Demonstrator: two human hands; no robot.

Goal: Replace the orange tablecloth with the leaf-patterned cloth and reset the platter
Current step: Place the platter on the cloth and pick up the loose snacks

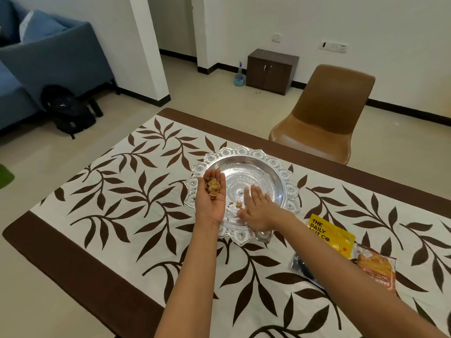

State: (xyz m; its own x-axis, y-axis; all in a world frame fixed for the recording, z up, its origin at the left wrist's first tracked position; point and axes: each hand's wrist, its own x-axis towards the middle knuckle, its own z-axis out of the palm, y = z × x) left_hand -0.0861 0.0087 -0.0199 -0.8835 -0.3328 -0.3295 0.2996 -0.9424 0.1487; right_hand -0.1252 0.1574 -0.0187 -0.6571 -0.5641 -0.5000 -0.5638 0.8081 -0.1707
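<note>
Cloth (136, 198) with leaf pattern lies spread flat. Silver platter (275, 164) rests on it toward the far edge. Left hand (211, 198), palm up over the platter's left rim, fingers extended, carries nut shells (213, 187). Right hand (256, 211), fingers straight, is over the platter's near side by a loose shell (238, 204).

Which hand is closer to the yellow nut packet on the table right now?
Right. The right hand lies over the platter, just left of the yellow nut packet; the left hand, carrying shells, is farther left.
</note>
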